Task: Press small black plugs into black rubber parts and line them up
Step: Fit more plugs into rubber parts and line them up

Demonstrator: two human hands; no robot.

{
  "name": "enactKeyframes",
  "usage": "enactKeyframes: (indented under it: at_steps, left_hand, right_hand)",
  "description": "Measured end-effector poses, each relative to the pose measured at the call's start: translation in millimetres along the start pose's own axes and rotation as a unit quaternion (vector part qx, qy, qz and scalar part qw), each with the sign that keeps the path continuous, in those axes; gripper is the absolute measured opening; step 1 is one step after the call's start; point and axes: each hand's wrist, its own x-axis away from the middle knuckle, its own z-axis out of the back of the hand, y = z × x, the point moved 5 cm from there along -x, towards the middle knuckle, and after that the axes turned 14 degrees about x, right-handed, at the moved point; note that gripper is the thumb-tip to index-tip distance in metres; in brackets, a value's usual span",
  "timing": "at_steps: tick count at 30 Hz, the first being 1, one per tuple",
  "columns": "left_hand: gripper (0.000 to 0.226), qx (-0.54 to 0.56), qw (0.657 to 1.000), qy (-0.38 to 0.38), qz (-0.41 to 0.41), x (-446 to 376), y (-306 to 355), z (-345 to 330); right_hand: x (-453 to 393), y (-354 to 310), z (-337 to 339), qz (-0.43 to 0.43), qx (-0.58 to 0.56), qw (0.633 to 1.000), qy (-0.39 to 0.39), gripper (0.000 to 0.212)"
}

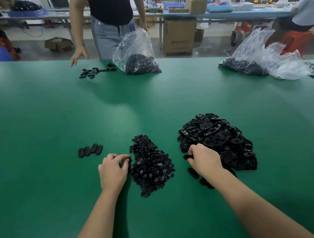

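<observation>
**Both hands at stock piles, row of four begun**

Four finished rubber parts (90, 150) lined up at left, clear of loose stock. Left hand (113, 170) curled at plug pile (150, 164), apparently pinching one plug. Right hand (204, 158) gripping a rubber part at edge of parts heap (217, 142). Piles kept separate, one per hand, likely for speed.

Green table (58, 111); blue benches (247, 13) behind; grey floor (33, 44).

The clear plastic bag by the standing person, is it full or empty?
Partly full. The clear plastic bag holds a dark heap of black parts at its bottom; its upper part is see-through and slack.
</observation>
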Motion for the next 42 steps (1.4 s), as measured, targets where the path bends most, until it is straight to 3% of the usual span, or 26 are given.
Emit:
enactKeyframes:
  at_steps: [6,10,14,18,21,27,30,38,42]
  left_hand:
    - [0.018,-0.014,1.000,-0.011,-0.006,0.1,1.3,-0.6]
    - [0.016,-0.016,1.000,-0.009,-0.009,-0.5,1.2,-0.7]
    - [0.014,-0.011,1.000,-0.004,-0.011,-0.2,0.1,0.0]
    - [0.015,-0.002,1.000,0.003,-0.008,1.3,0.0,0.2]
    - [0.019,-0.012,1.000,0.003,-0.003,1.1,0.0,-0.5]
    - [0.020,0.006,1.000,0.015,0.027,1.4,1.8,0.6]
    - [0.022,0.020,0.999,0.018,0.033,2.1,3.0,1.1]
    - [0.014,0.115,0.992,0.039,0.030,8.4,5.4,5.1]
    - [0.013,0.124,0.991,0.031,0.035,9.0,3.9,3.9]
  right_hand:
    - [1.4,1.3,12.8,-0.023,-0.031,0.999,0.035,0.011]
    - [4.4,-1.2,23.0,-0.019,-0.188,0.979,0.082,0.004]
    - [15.4,-17.5,13.8,-0.016,-0.454,0.890,0.029,0.022]
    - [32.4,-33.5,-3.8,-0.039,-0.563,0.825,0.026,0.021]
    - [42.7,-39.6,-19.3,-0.081,-0.596,0.797,0.049,0.020]
    - [56.7,-50.2,-37.9,-0.119,-0.585,0.798,0.079,0.042]
    - [58.4,-49.7,-37.0,-0.119,-0.576,0.804,0.089,0.034]
    - [63.7,-45.5,-36.8,-0.147,-0.636,0.751,0.101,0.009]
    - [64.3,-45.7,-35.3,-0.141,-0.632,0.755,0.100,0.007]
